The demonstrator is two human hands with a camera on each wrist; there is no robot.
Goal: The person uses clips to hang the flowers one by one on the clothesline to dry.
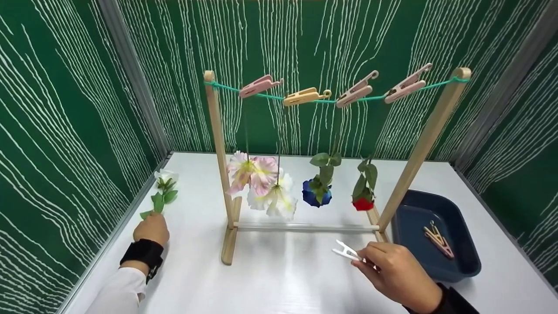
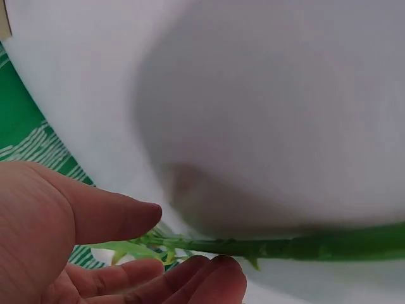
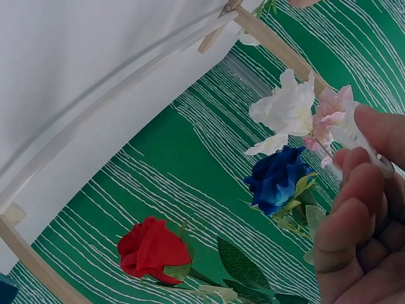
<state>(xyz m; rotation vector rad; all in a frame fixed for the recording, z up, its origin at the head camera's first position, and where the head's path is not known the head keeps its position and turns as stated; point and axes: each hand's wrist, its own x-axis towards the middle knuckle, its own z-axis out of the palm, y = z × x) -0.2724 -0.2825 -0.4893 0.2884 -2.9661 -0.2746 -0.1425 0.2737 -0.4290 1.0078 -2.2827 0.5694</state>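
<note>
At the left edge of the table, my left hand (image 1: pixel 151 228) has its thumb and fingers around the thorny green stem (image 2: pixel 272 247) of a white rose (image 1: pixel 166 178); the flower head points away from me. My right hand (image 1: pixel 394 272) pinches a white clothespin (image 1: pixel 347 250), its jaws pointing left, in front of a wooden rack (image 1: pixel 213 144). From the rack's green cord (image 1: pixel 375 98) four clipped flowers hang head down: a pink flower (image 1: pixel 253 172), a white flower (image 1: pixel 275 198), a blue rose (image 3: pixel 278 180) and a red rose (image 3: pixel 152 250).
Pink clothespins (image 1: pixel 261 86) and a yellow clothespin (image 1: pixel 307 96) sit on the cord. A dark blue tray (image 1: pixel 409 209) at the right holds a few clothespins (image 1: pixel 438 240). A clear rod (image 1: pixel 305 227) joins the rack's feet low down. Green patterned walls (image 1: pixel 187 52) enclose the white table (image 1: pixel 279 279).
</note>
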